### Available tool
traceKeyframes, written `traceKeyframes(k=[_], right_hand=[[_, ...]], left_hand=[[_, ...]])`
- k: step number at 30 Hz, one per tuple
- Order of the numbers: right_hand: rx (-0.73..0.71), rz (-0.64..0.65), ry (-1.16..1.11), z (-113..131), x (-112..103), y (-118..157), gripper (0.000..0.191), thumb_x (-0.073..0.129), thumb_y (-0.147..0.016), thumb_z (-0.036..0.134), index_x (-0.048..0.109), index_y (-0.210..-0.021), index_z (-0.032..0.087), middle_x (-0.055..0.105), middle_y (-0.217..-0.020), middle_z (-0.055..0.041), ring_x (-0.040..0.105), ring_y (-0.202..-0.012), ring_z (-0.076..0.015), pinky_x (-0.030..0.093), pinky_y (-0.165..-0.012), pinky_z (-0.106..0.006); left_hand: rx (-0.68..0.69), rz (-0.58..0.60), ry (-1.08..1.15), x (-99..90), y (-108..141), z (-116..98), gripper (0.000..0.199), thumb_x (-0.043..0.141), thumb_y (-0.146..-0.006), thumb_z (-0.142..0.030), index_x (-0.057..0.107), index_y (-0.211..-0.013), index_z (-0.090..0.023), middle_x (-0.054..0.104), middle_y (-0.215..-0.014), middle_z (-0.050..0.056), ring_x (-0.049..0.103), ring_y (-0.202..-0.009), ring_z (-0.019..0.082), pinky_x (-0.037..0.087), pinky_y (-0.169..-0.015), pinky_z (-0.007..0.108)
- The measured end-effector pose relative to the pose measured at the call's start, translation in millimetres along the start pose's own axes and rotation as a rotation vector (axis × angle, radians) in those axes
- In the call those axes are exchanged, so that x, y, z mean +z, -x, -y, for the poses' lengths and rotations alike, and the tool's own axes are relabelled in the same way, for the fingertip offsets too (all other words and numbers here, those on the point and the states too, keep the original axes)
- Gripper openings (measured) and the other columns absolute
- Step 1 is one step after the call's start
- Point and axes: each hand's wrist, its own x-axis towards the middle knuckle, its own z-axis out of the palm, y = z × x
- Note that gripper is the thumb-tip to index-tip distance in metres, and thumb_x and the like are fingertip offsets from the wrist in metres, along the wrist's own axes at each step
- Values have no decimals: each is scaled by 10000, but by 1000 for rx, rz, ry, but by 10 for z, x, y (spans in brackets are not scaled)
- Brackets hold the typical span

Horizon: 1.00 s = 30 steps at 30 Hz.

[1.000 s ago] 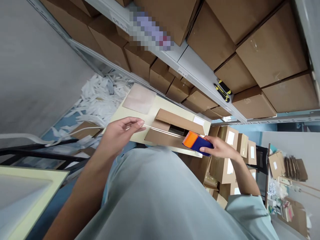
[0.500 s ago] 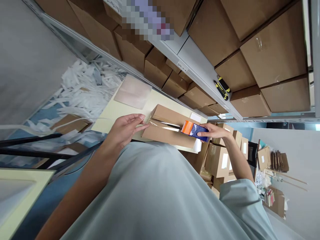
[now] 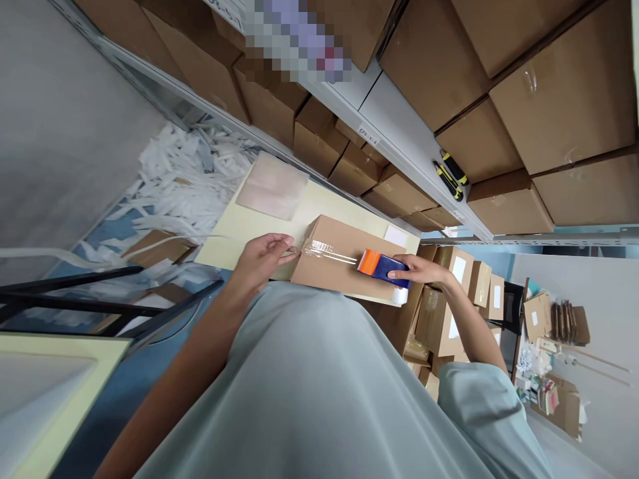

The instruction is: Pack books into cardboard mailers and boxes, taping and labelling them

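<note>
A closed cardboard box (image 3: pixel 344 243) lies on the pale yellow tabletop (image 3: pixel 227 229). Clear packing tape (image 3: pixel 324 250) runs along its top seam from the left end towards an orange and dark blue tape dispenser (image 3: pixel 383 267). My right hand (image 3: pixel 418 269) grips the dispenser by its blue end, over the right part of the box. At the box's left edge is my left hand (image 3: pixel 267 258), thumb and fingers drawn together near the tape's start. Whatever lies between those fingertips is too small to make out.
A pinkish-grey sheet (image 3: pixel 273 185) lies on the table's far left. Behind, a shelf holds many cardboard boxes (image 3: pixel 319 136) and two yellow-black utility knives (image 3: pixel 452 174). White paper strips (image 3: pixel 174 179) heap at left. Stacked cartons (image 3: pixel 449 313) stand at right. A white roll (image 3: pixel 399 295) sits by the box.
The dark gap between the box's top flaps has closed, and the flaps now meet under the tape. The dispenser has come lower and slightly left along the box. My left hand stays by the left end.
</note>
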Motion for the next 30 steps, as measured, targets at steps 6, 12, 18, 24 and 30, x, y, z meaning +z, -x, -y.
traceKeyframes(k=[6,12,18,24,30], right_hand=[[2,-8,19,1,36,-28,635,771,-918,793,698,-1091,186,719,-947,-12,661,-817,-186,569,-746,-305],[15,-4,93,23,37,-109,662,758,-900,848,652,-990,201,687,-870,-10,632,-779,-185,519,-687,-297],[3,-1,104,37,48,-109,661,710,-927,862,624,-967,208,669,-823,2,594,-725,-168,463,-647,-290],[13,-20,122,2,43,-112,719,712,-883,912,637,-967,201,652,-810,7,571,-727,-162,435,-632,-279],[-12,-49,170,-82,49,-162,720,725,-859,919,624,-897,207,603,-737,33,504,-664,-139,392,-601,-271]], left_hand=[[29,19,22,-57,-59,49,441,953,-707,-506,701,-870,-183,667,-806,10,753,-932,216,706,-1039,527],[-41,-33,28,-78,-241,197,366,918,-701,-434,698,-838,-176,678,-770,17,751,-849,212,711,-1001,518],[-29,-88,-124,106,-416,371,187,761,-698,-329,712,-805,-184,737,-790,39,723,-773,198,673,-801,338],[201,-103,-545,46,-367,340,566,769,-846,-431,758,-1353,-179,817,-927,30,761,-796,204,633,-875,326],[491,-211,-829,124,110,270,475,529,-1097,-503,812,-1312,-188,858,-1250,135,821,-1161,307,606,-1074,399]])
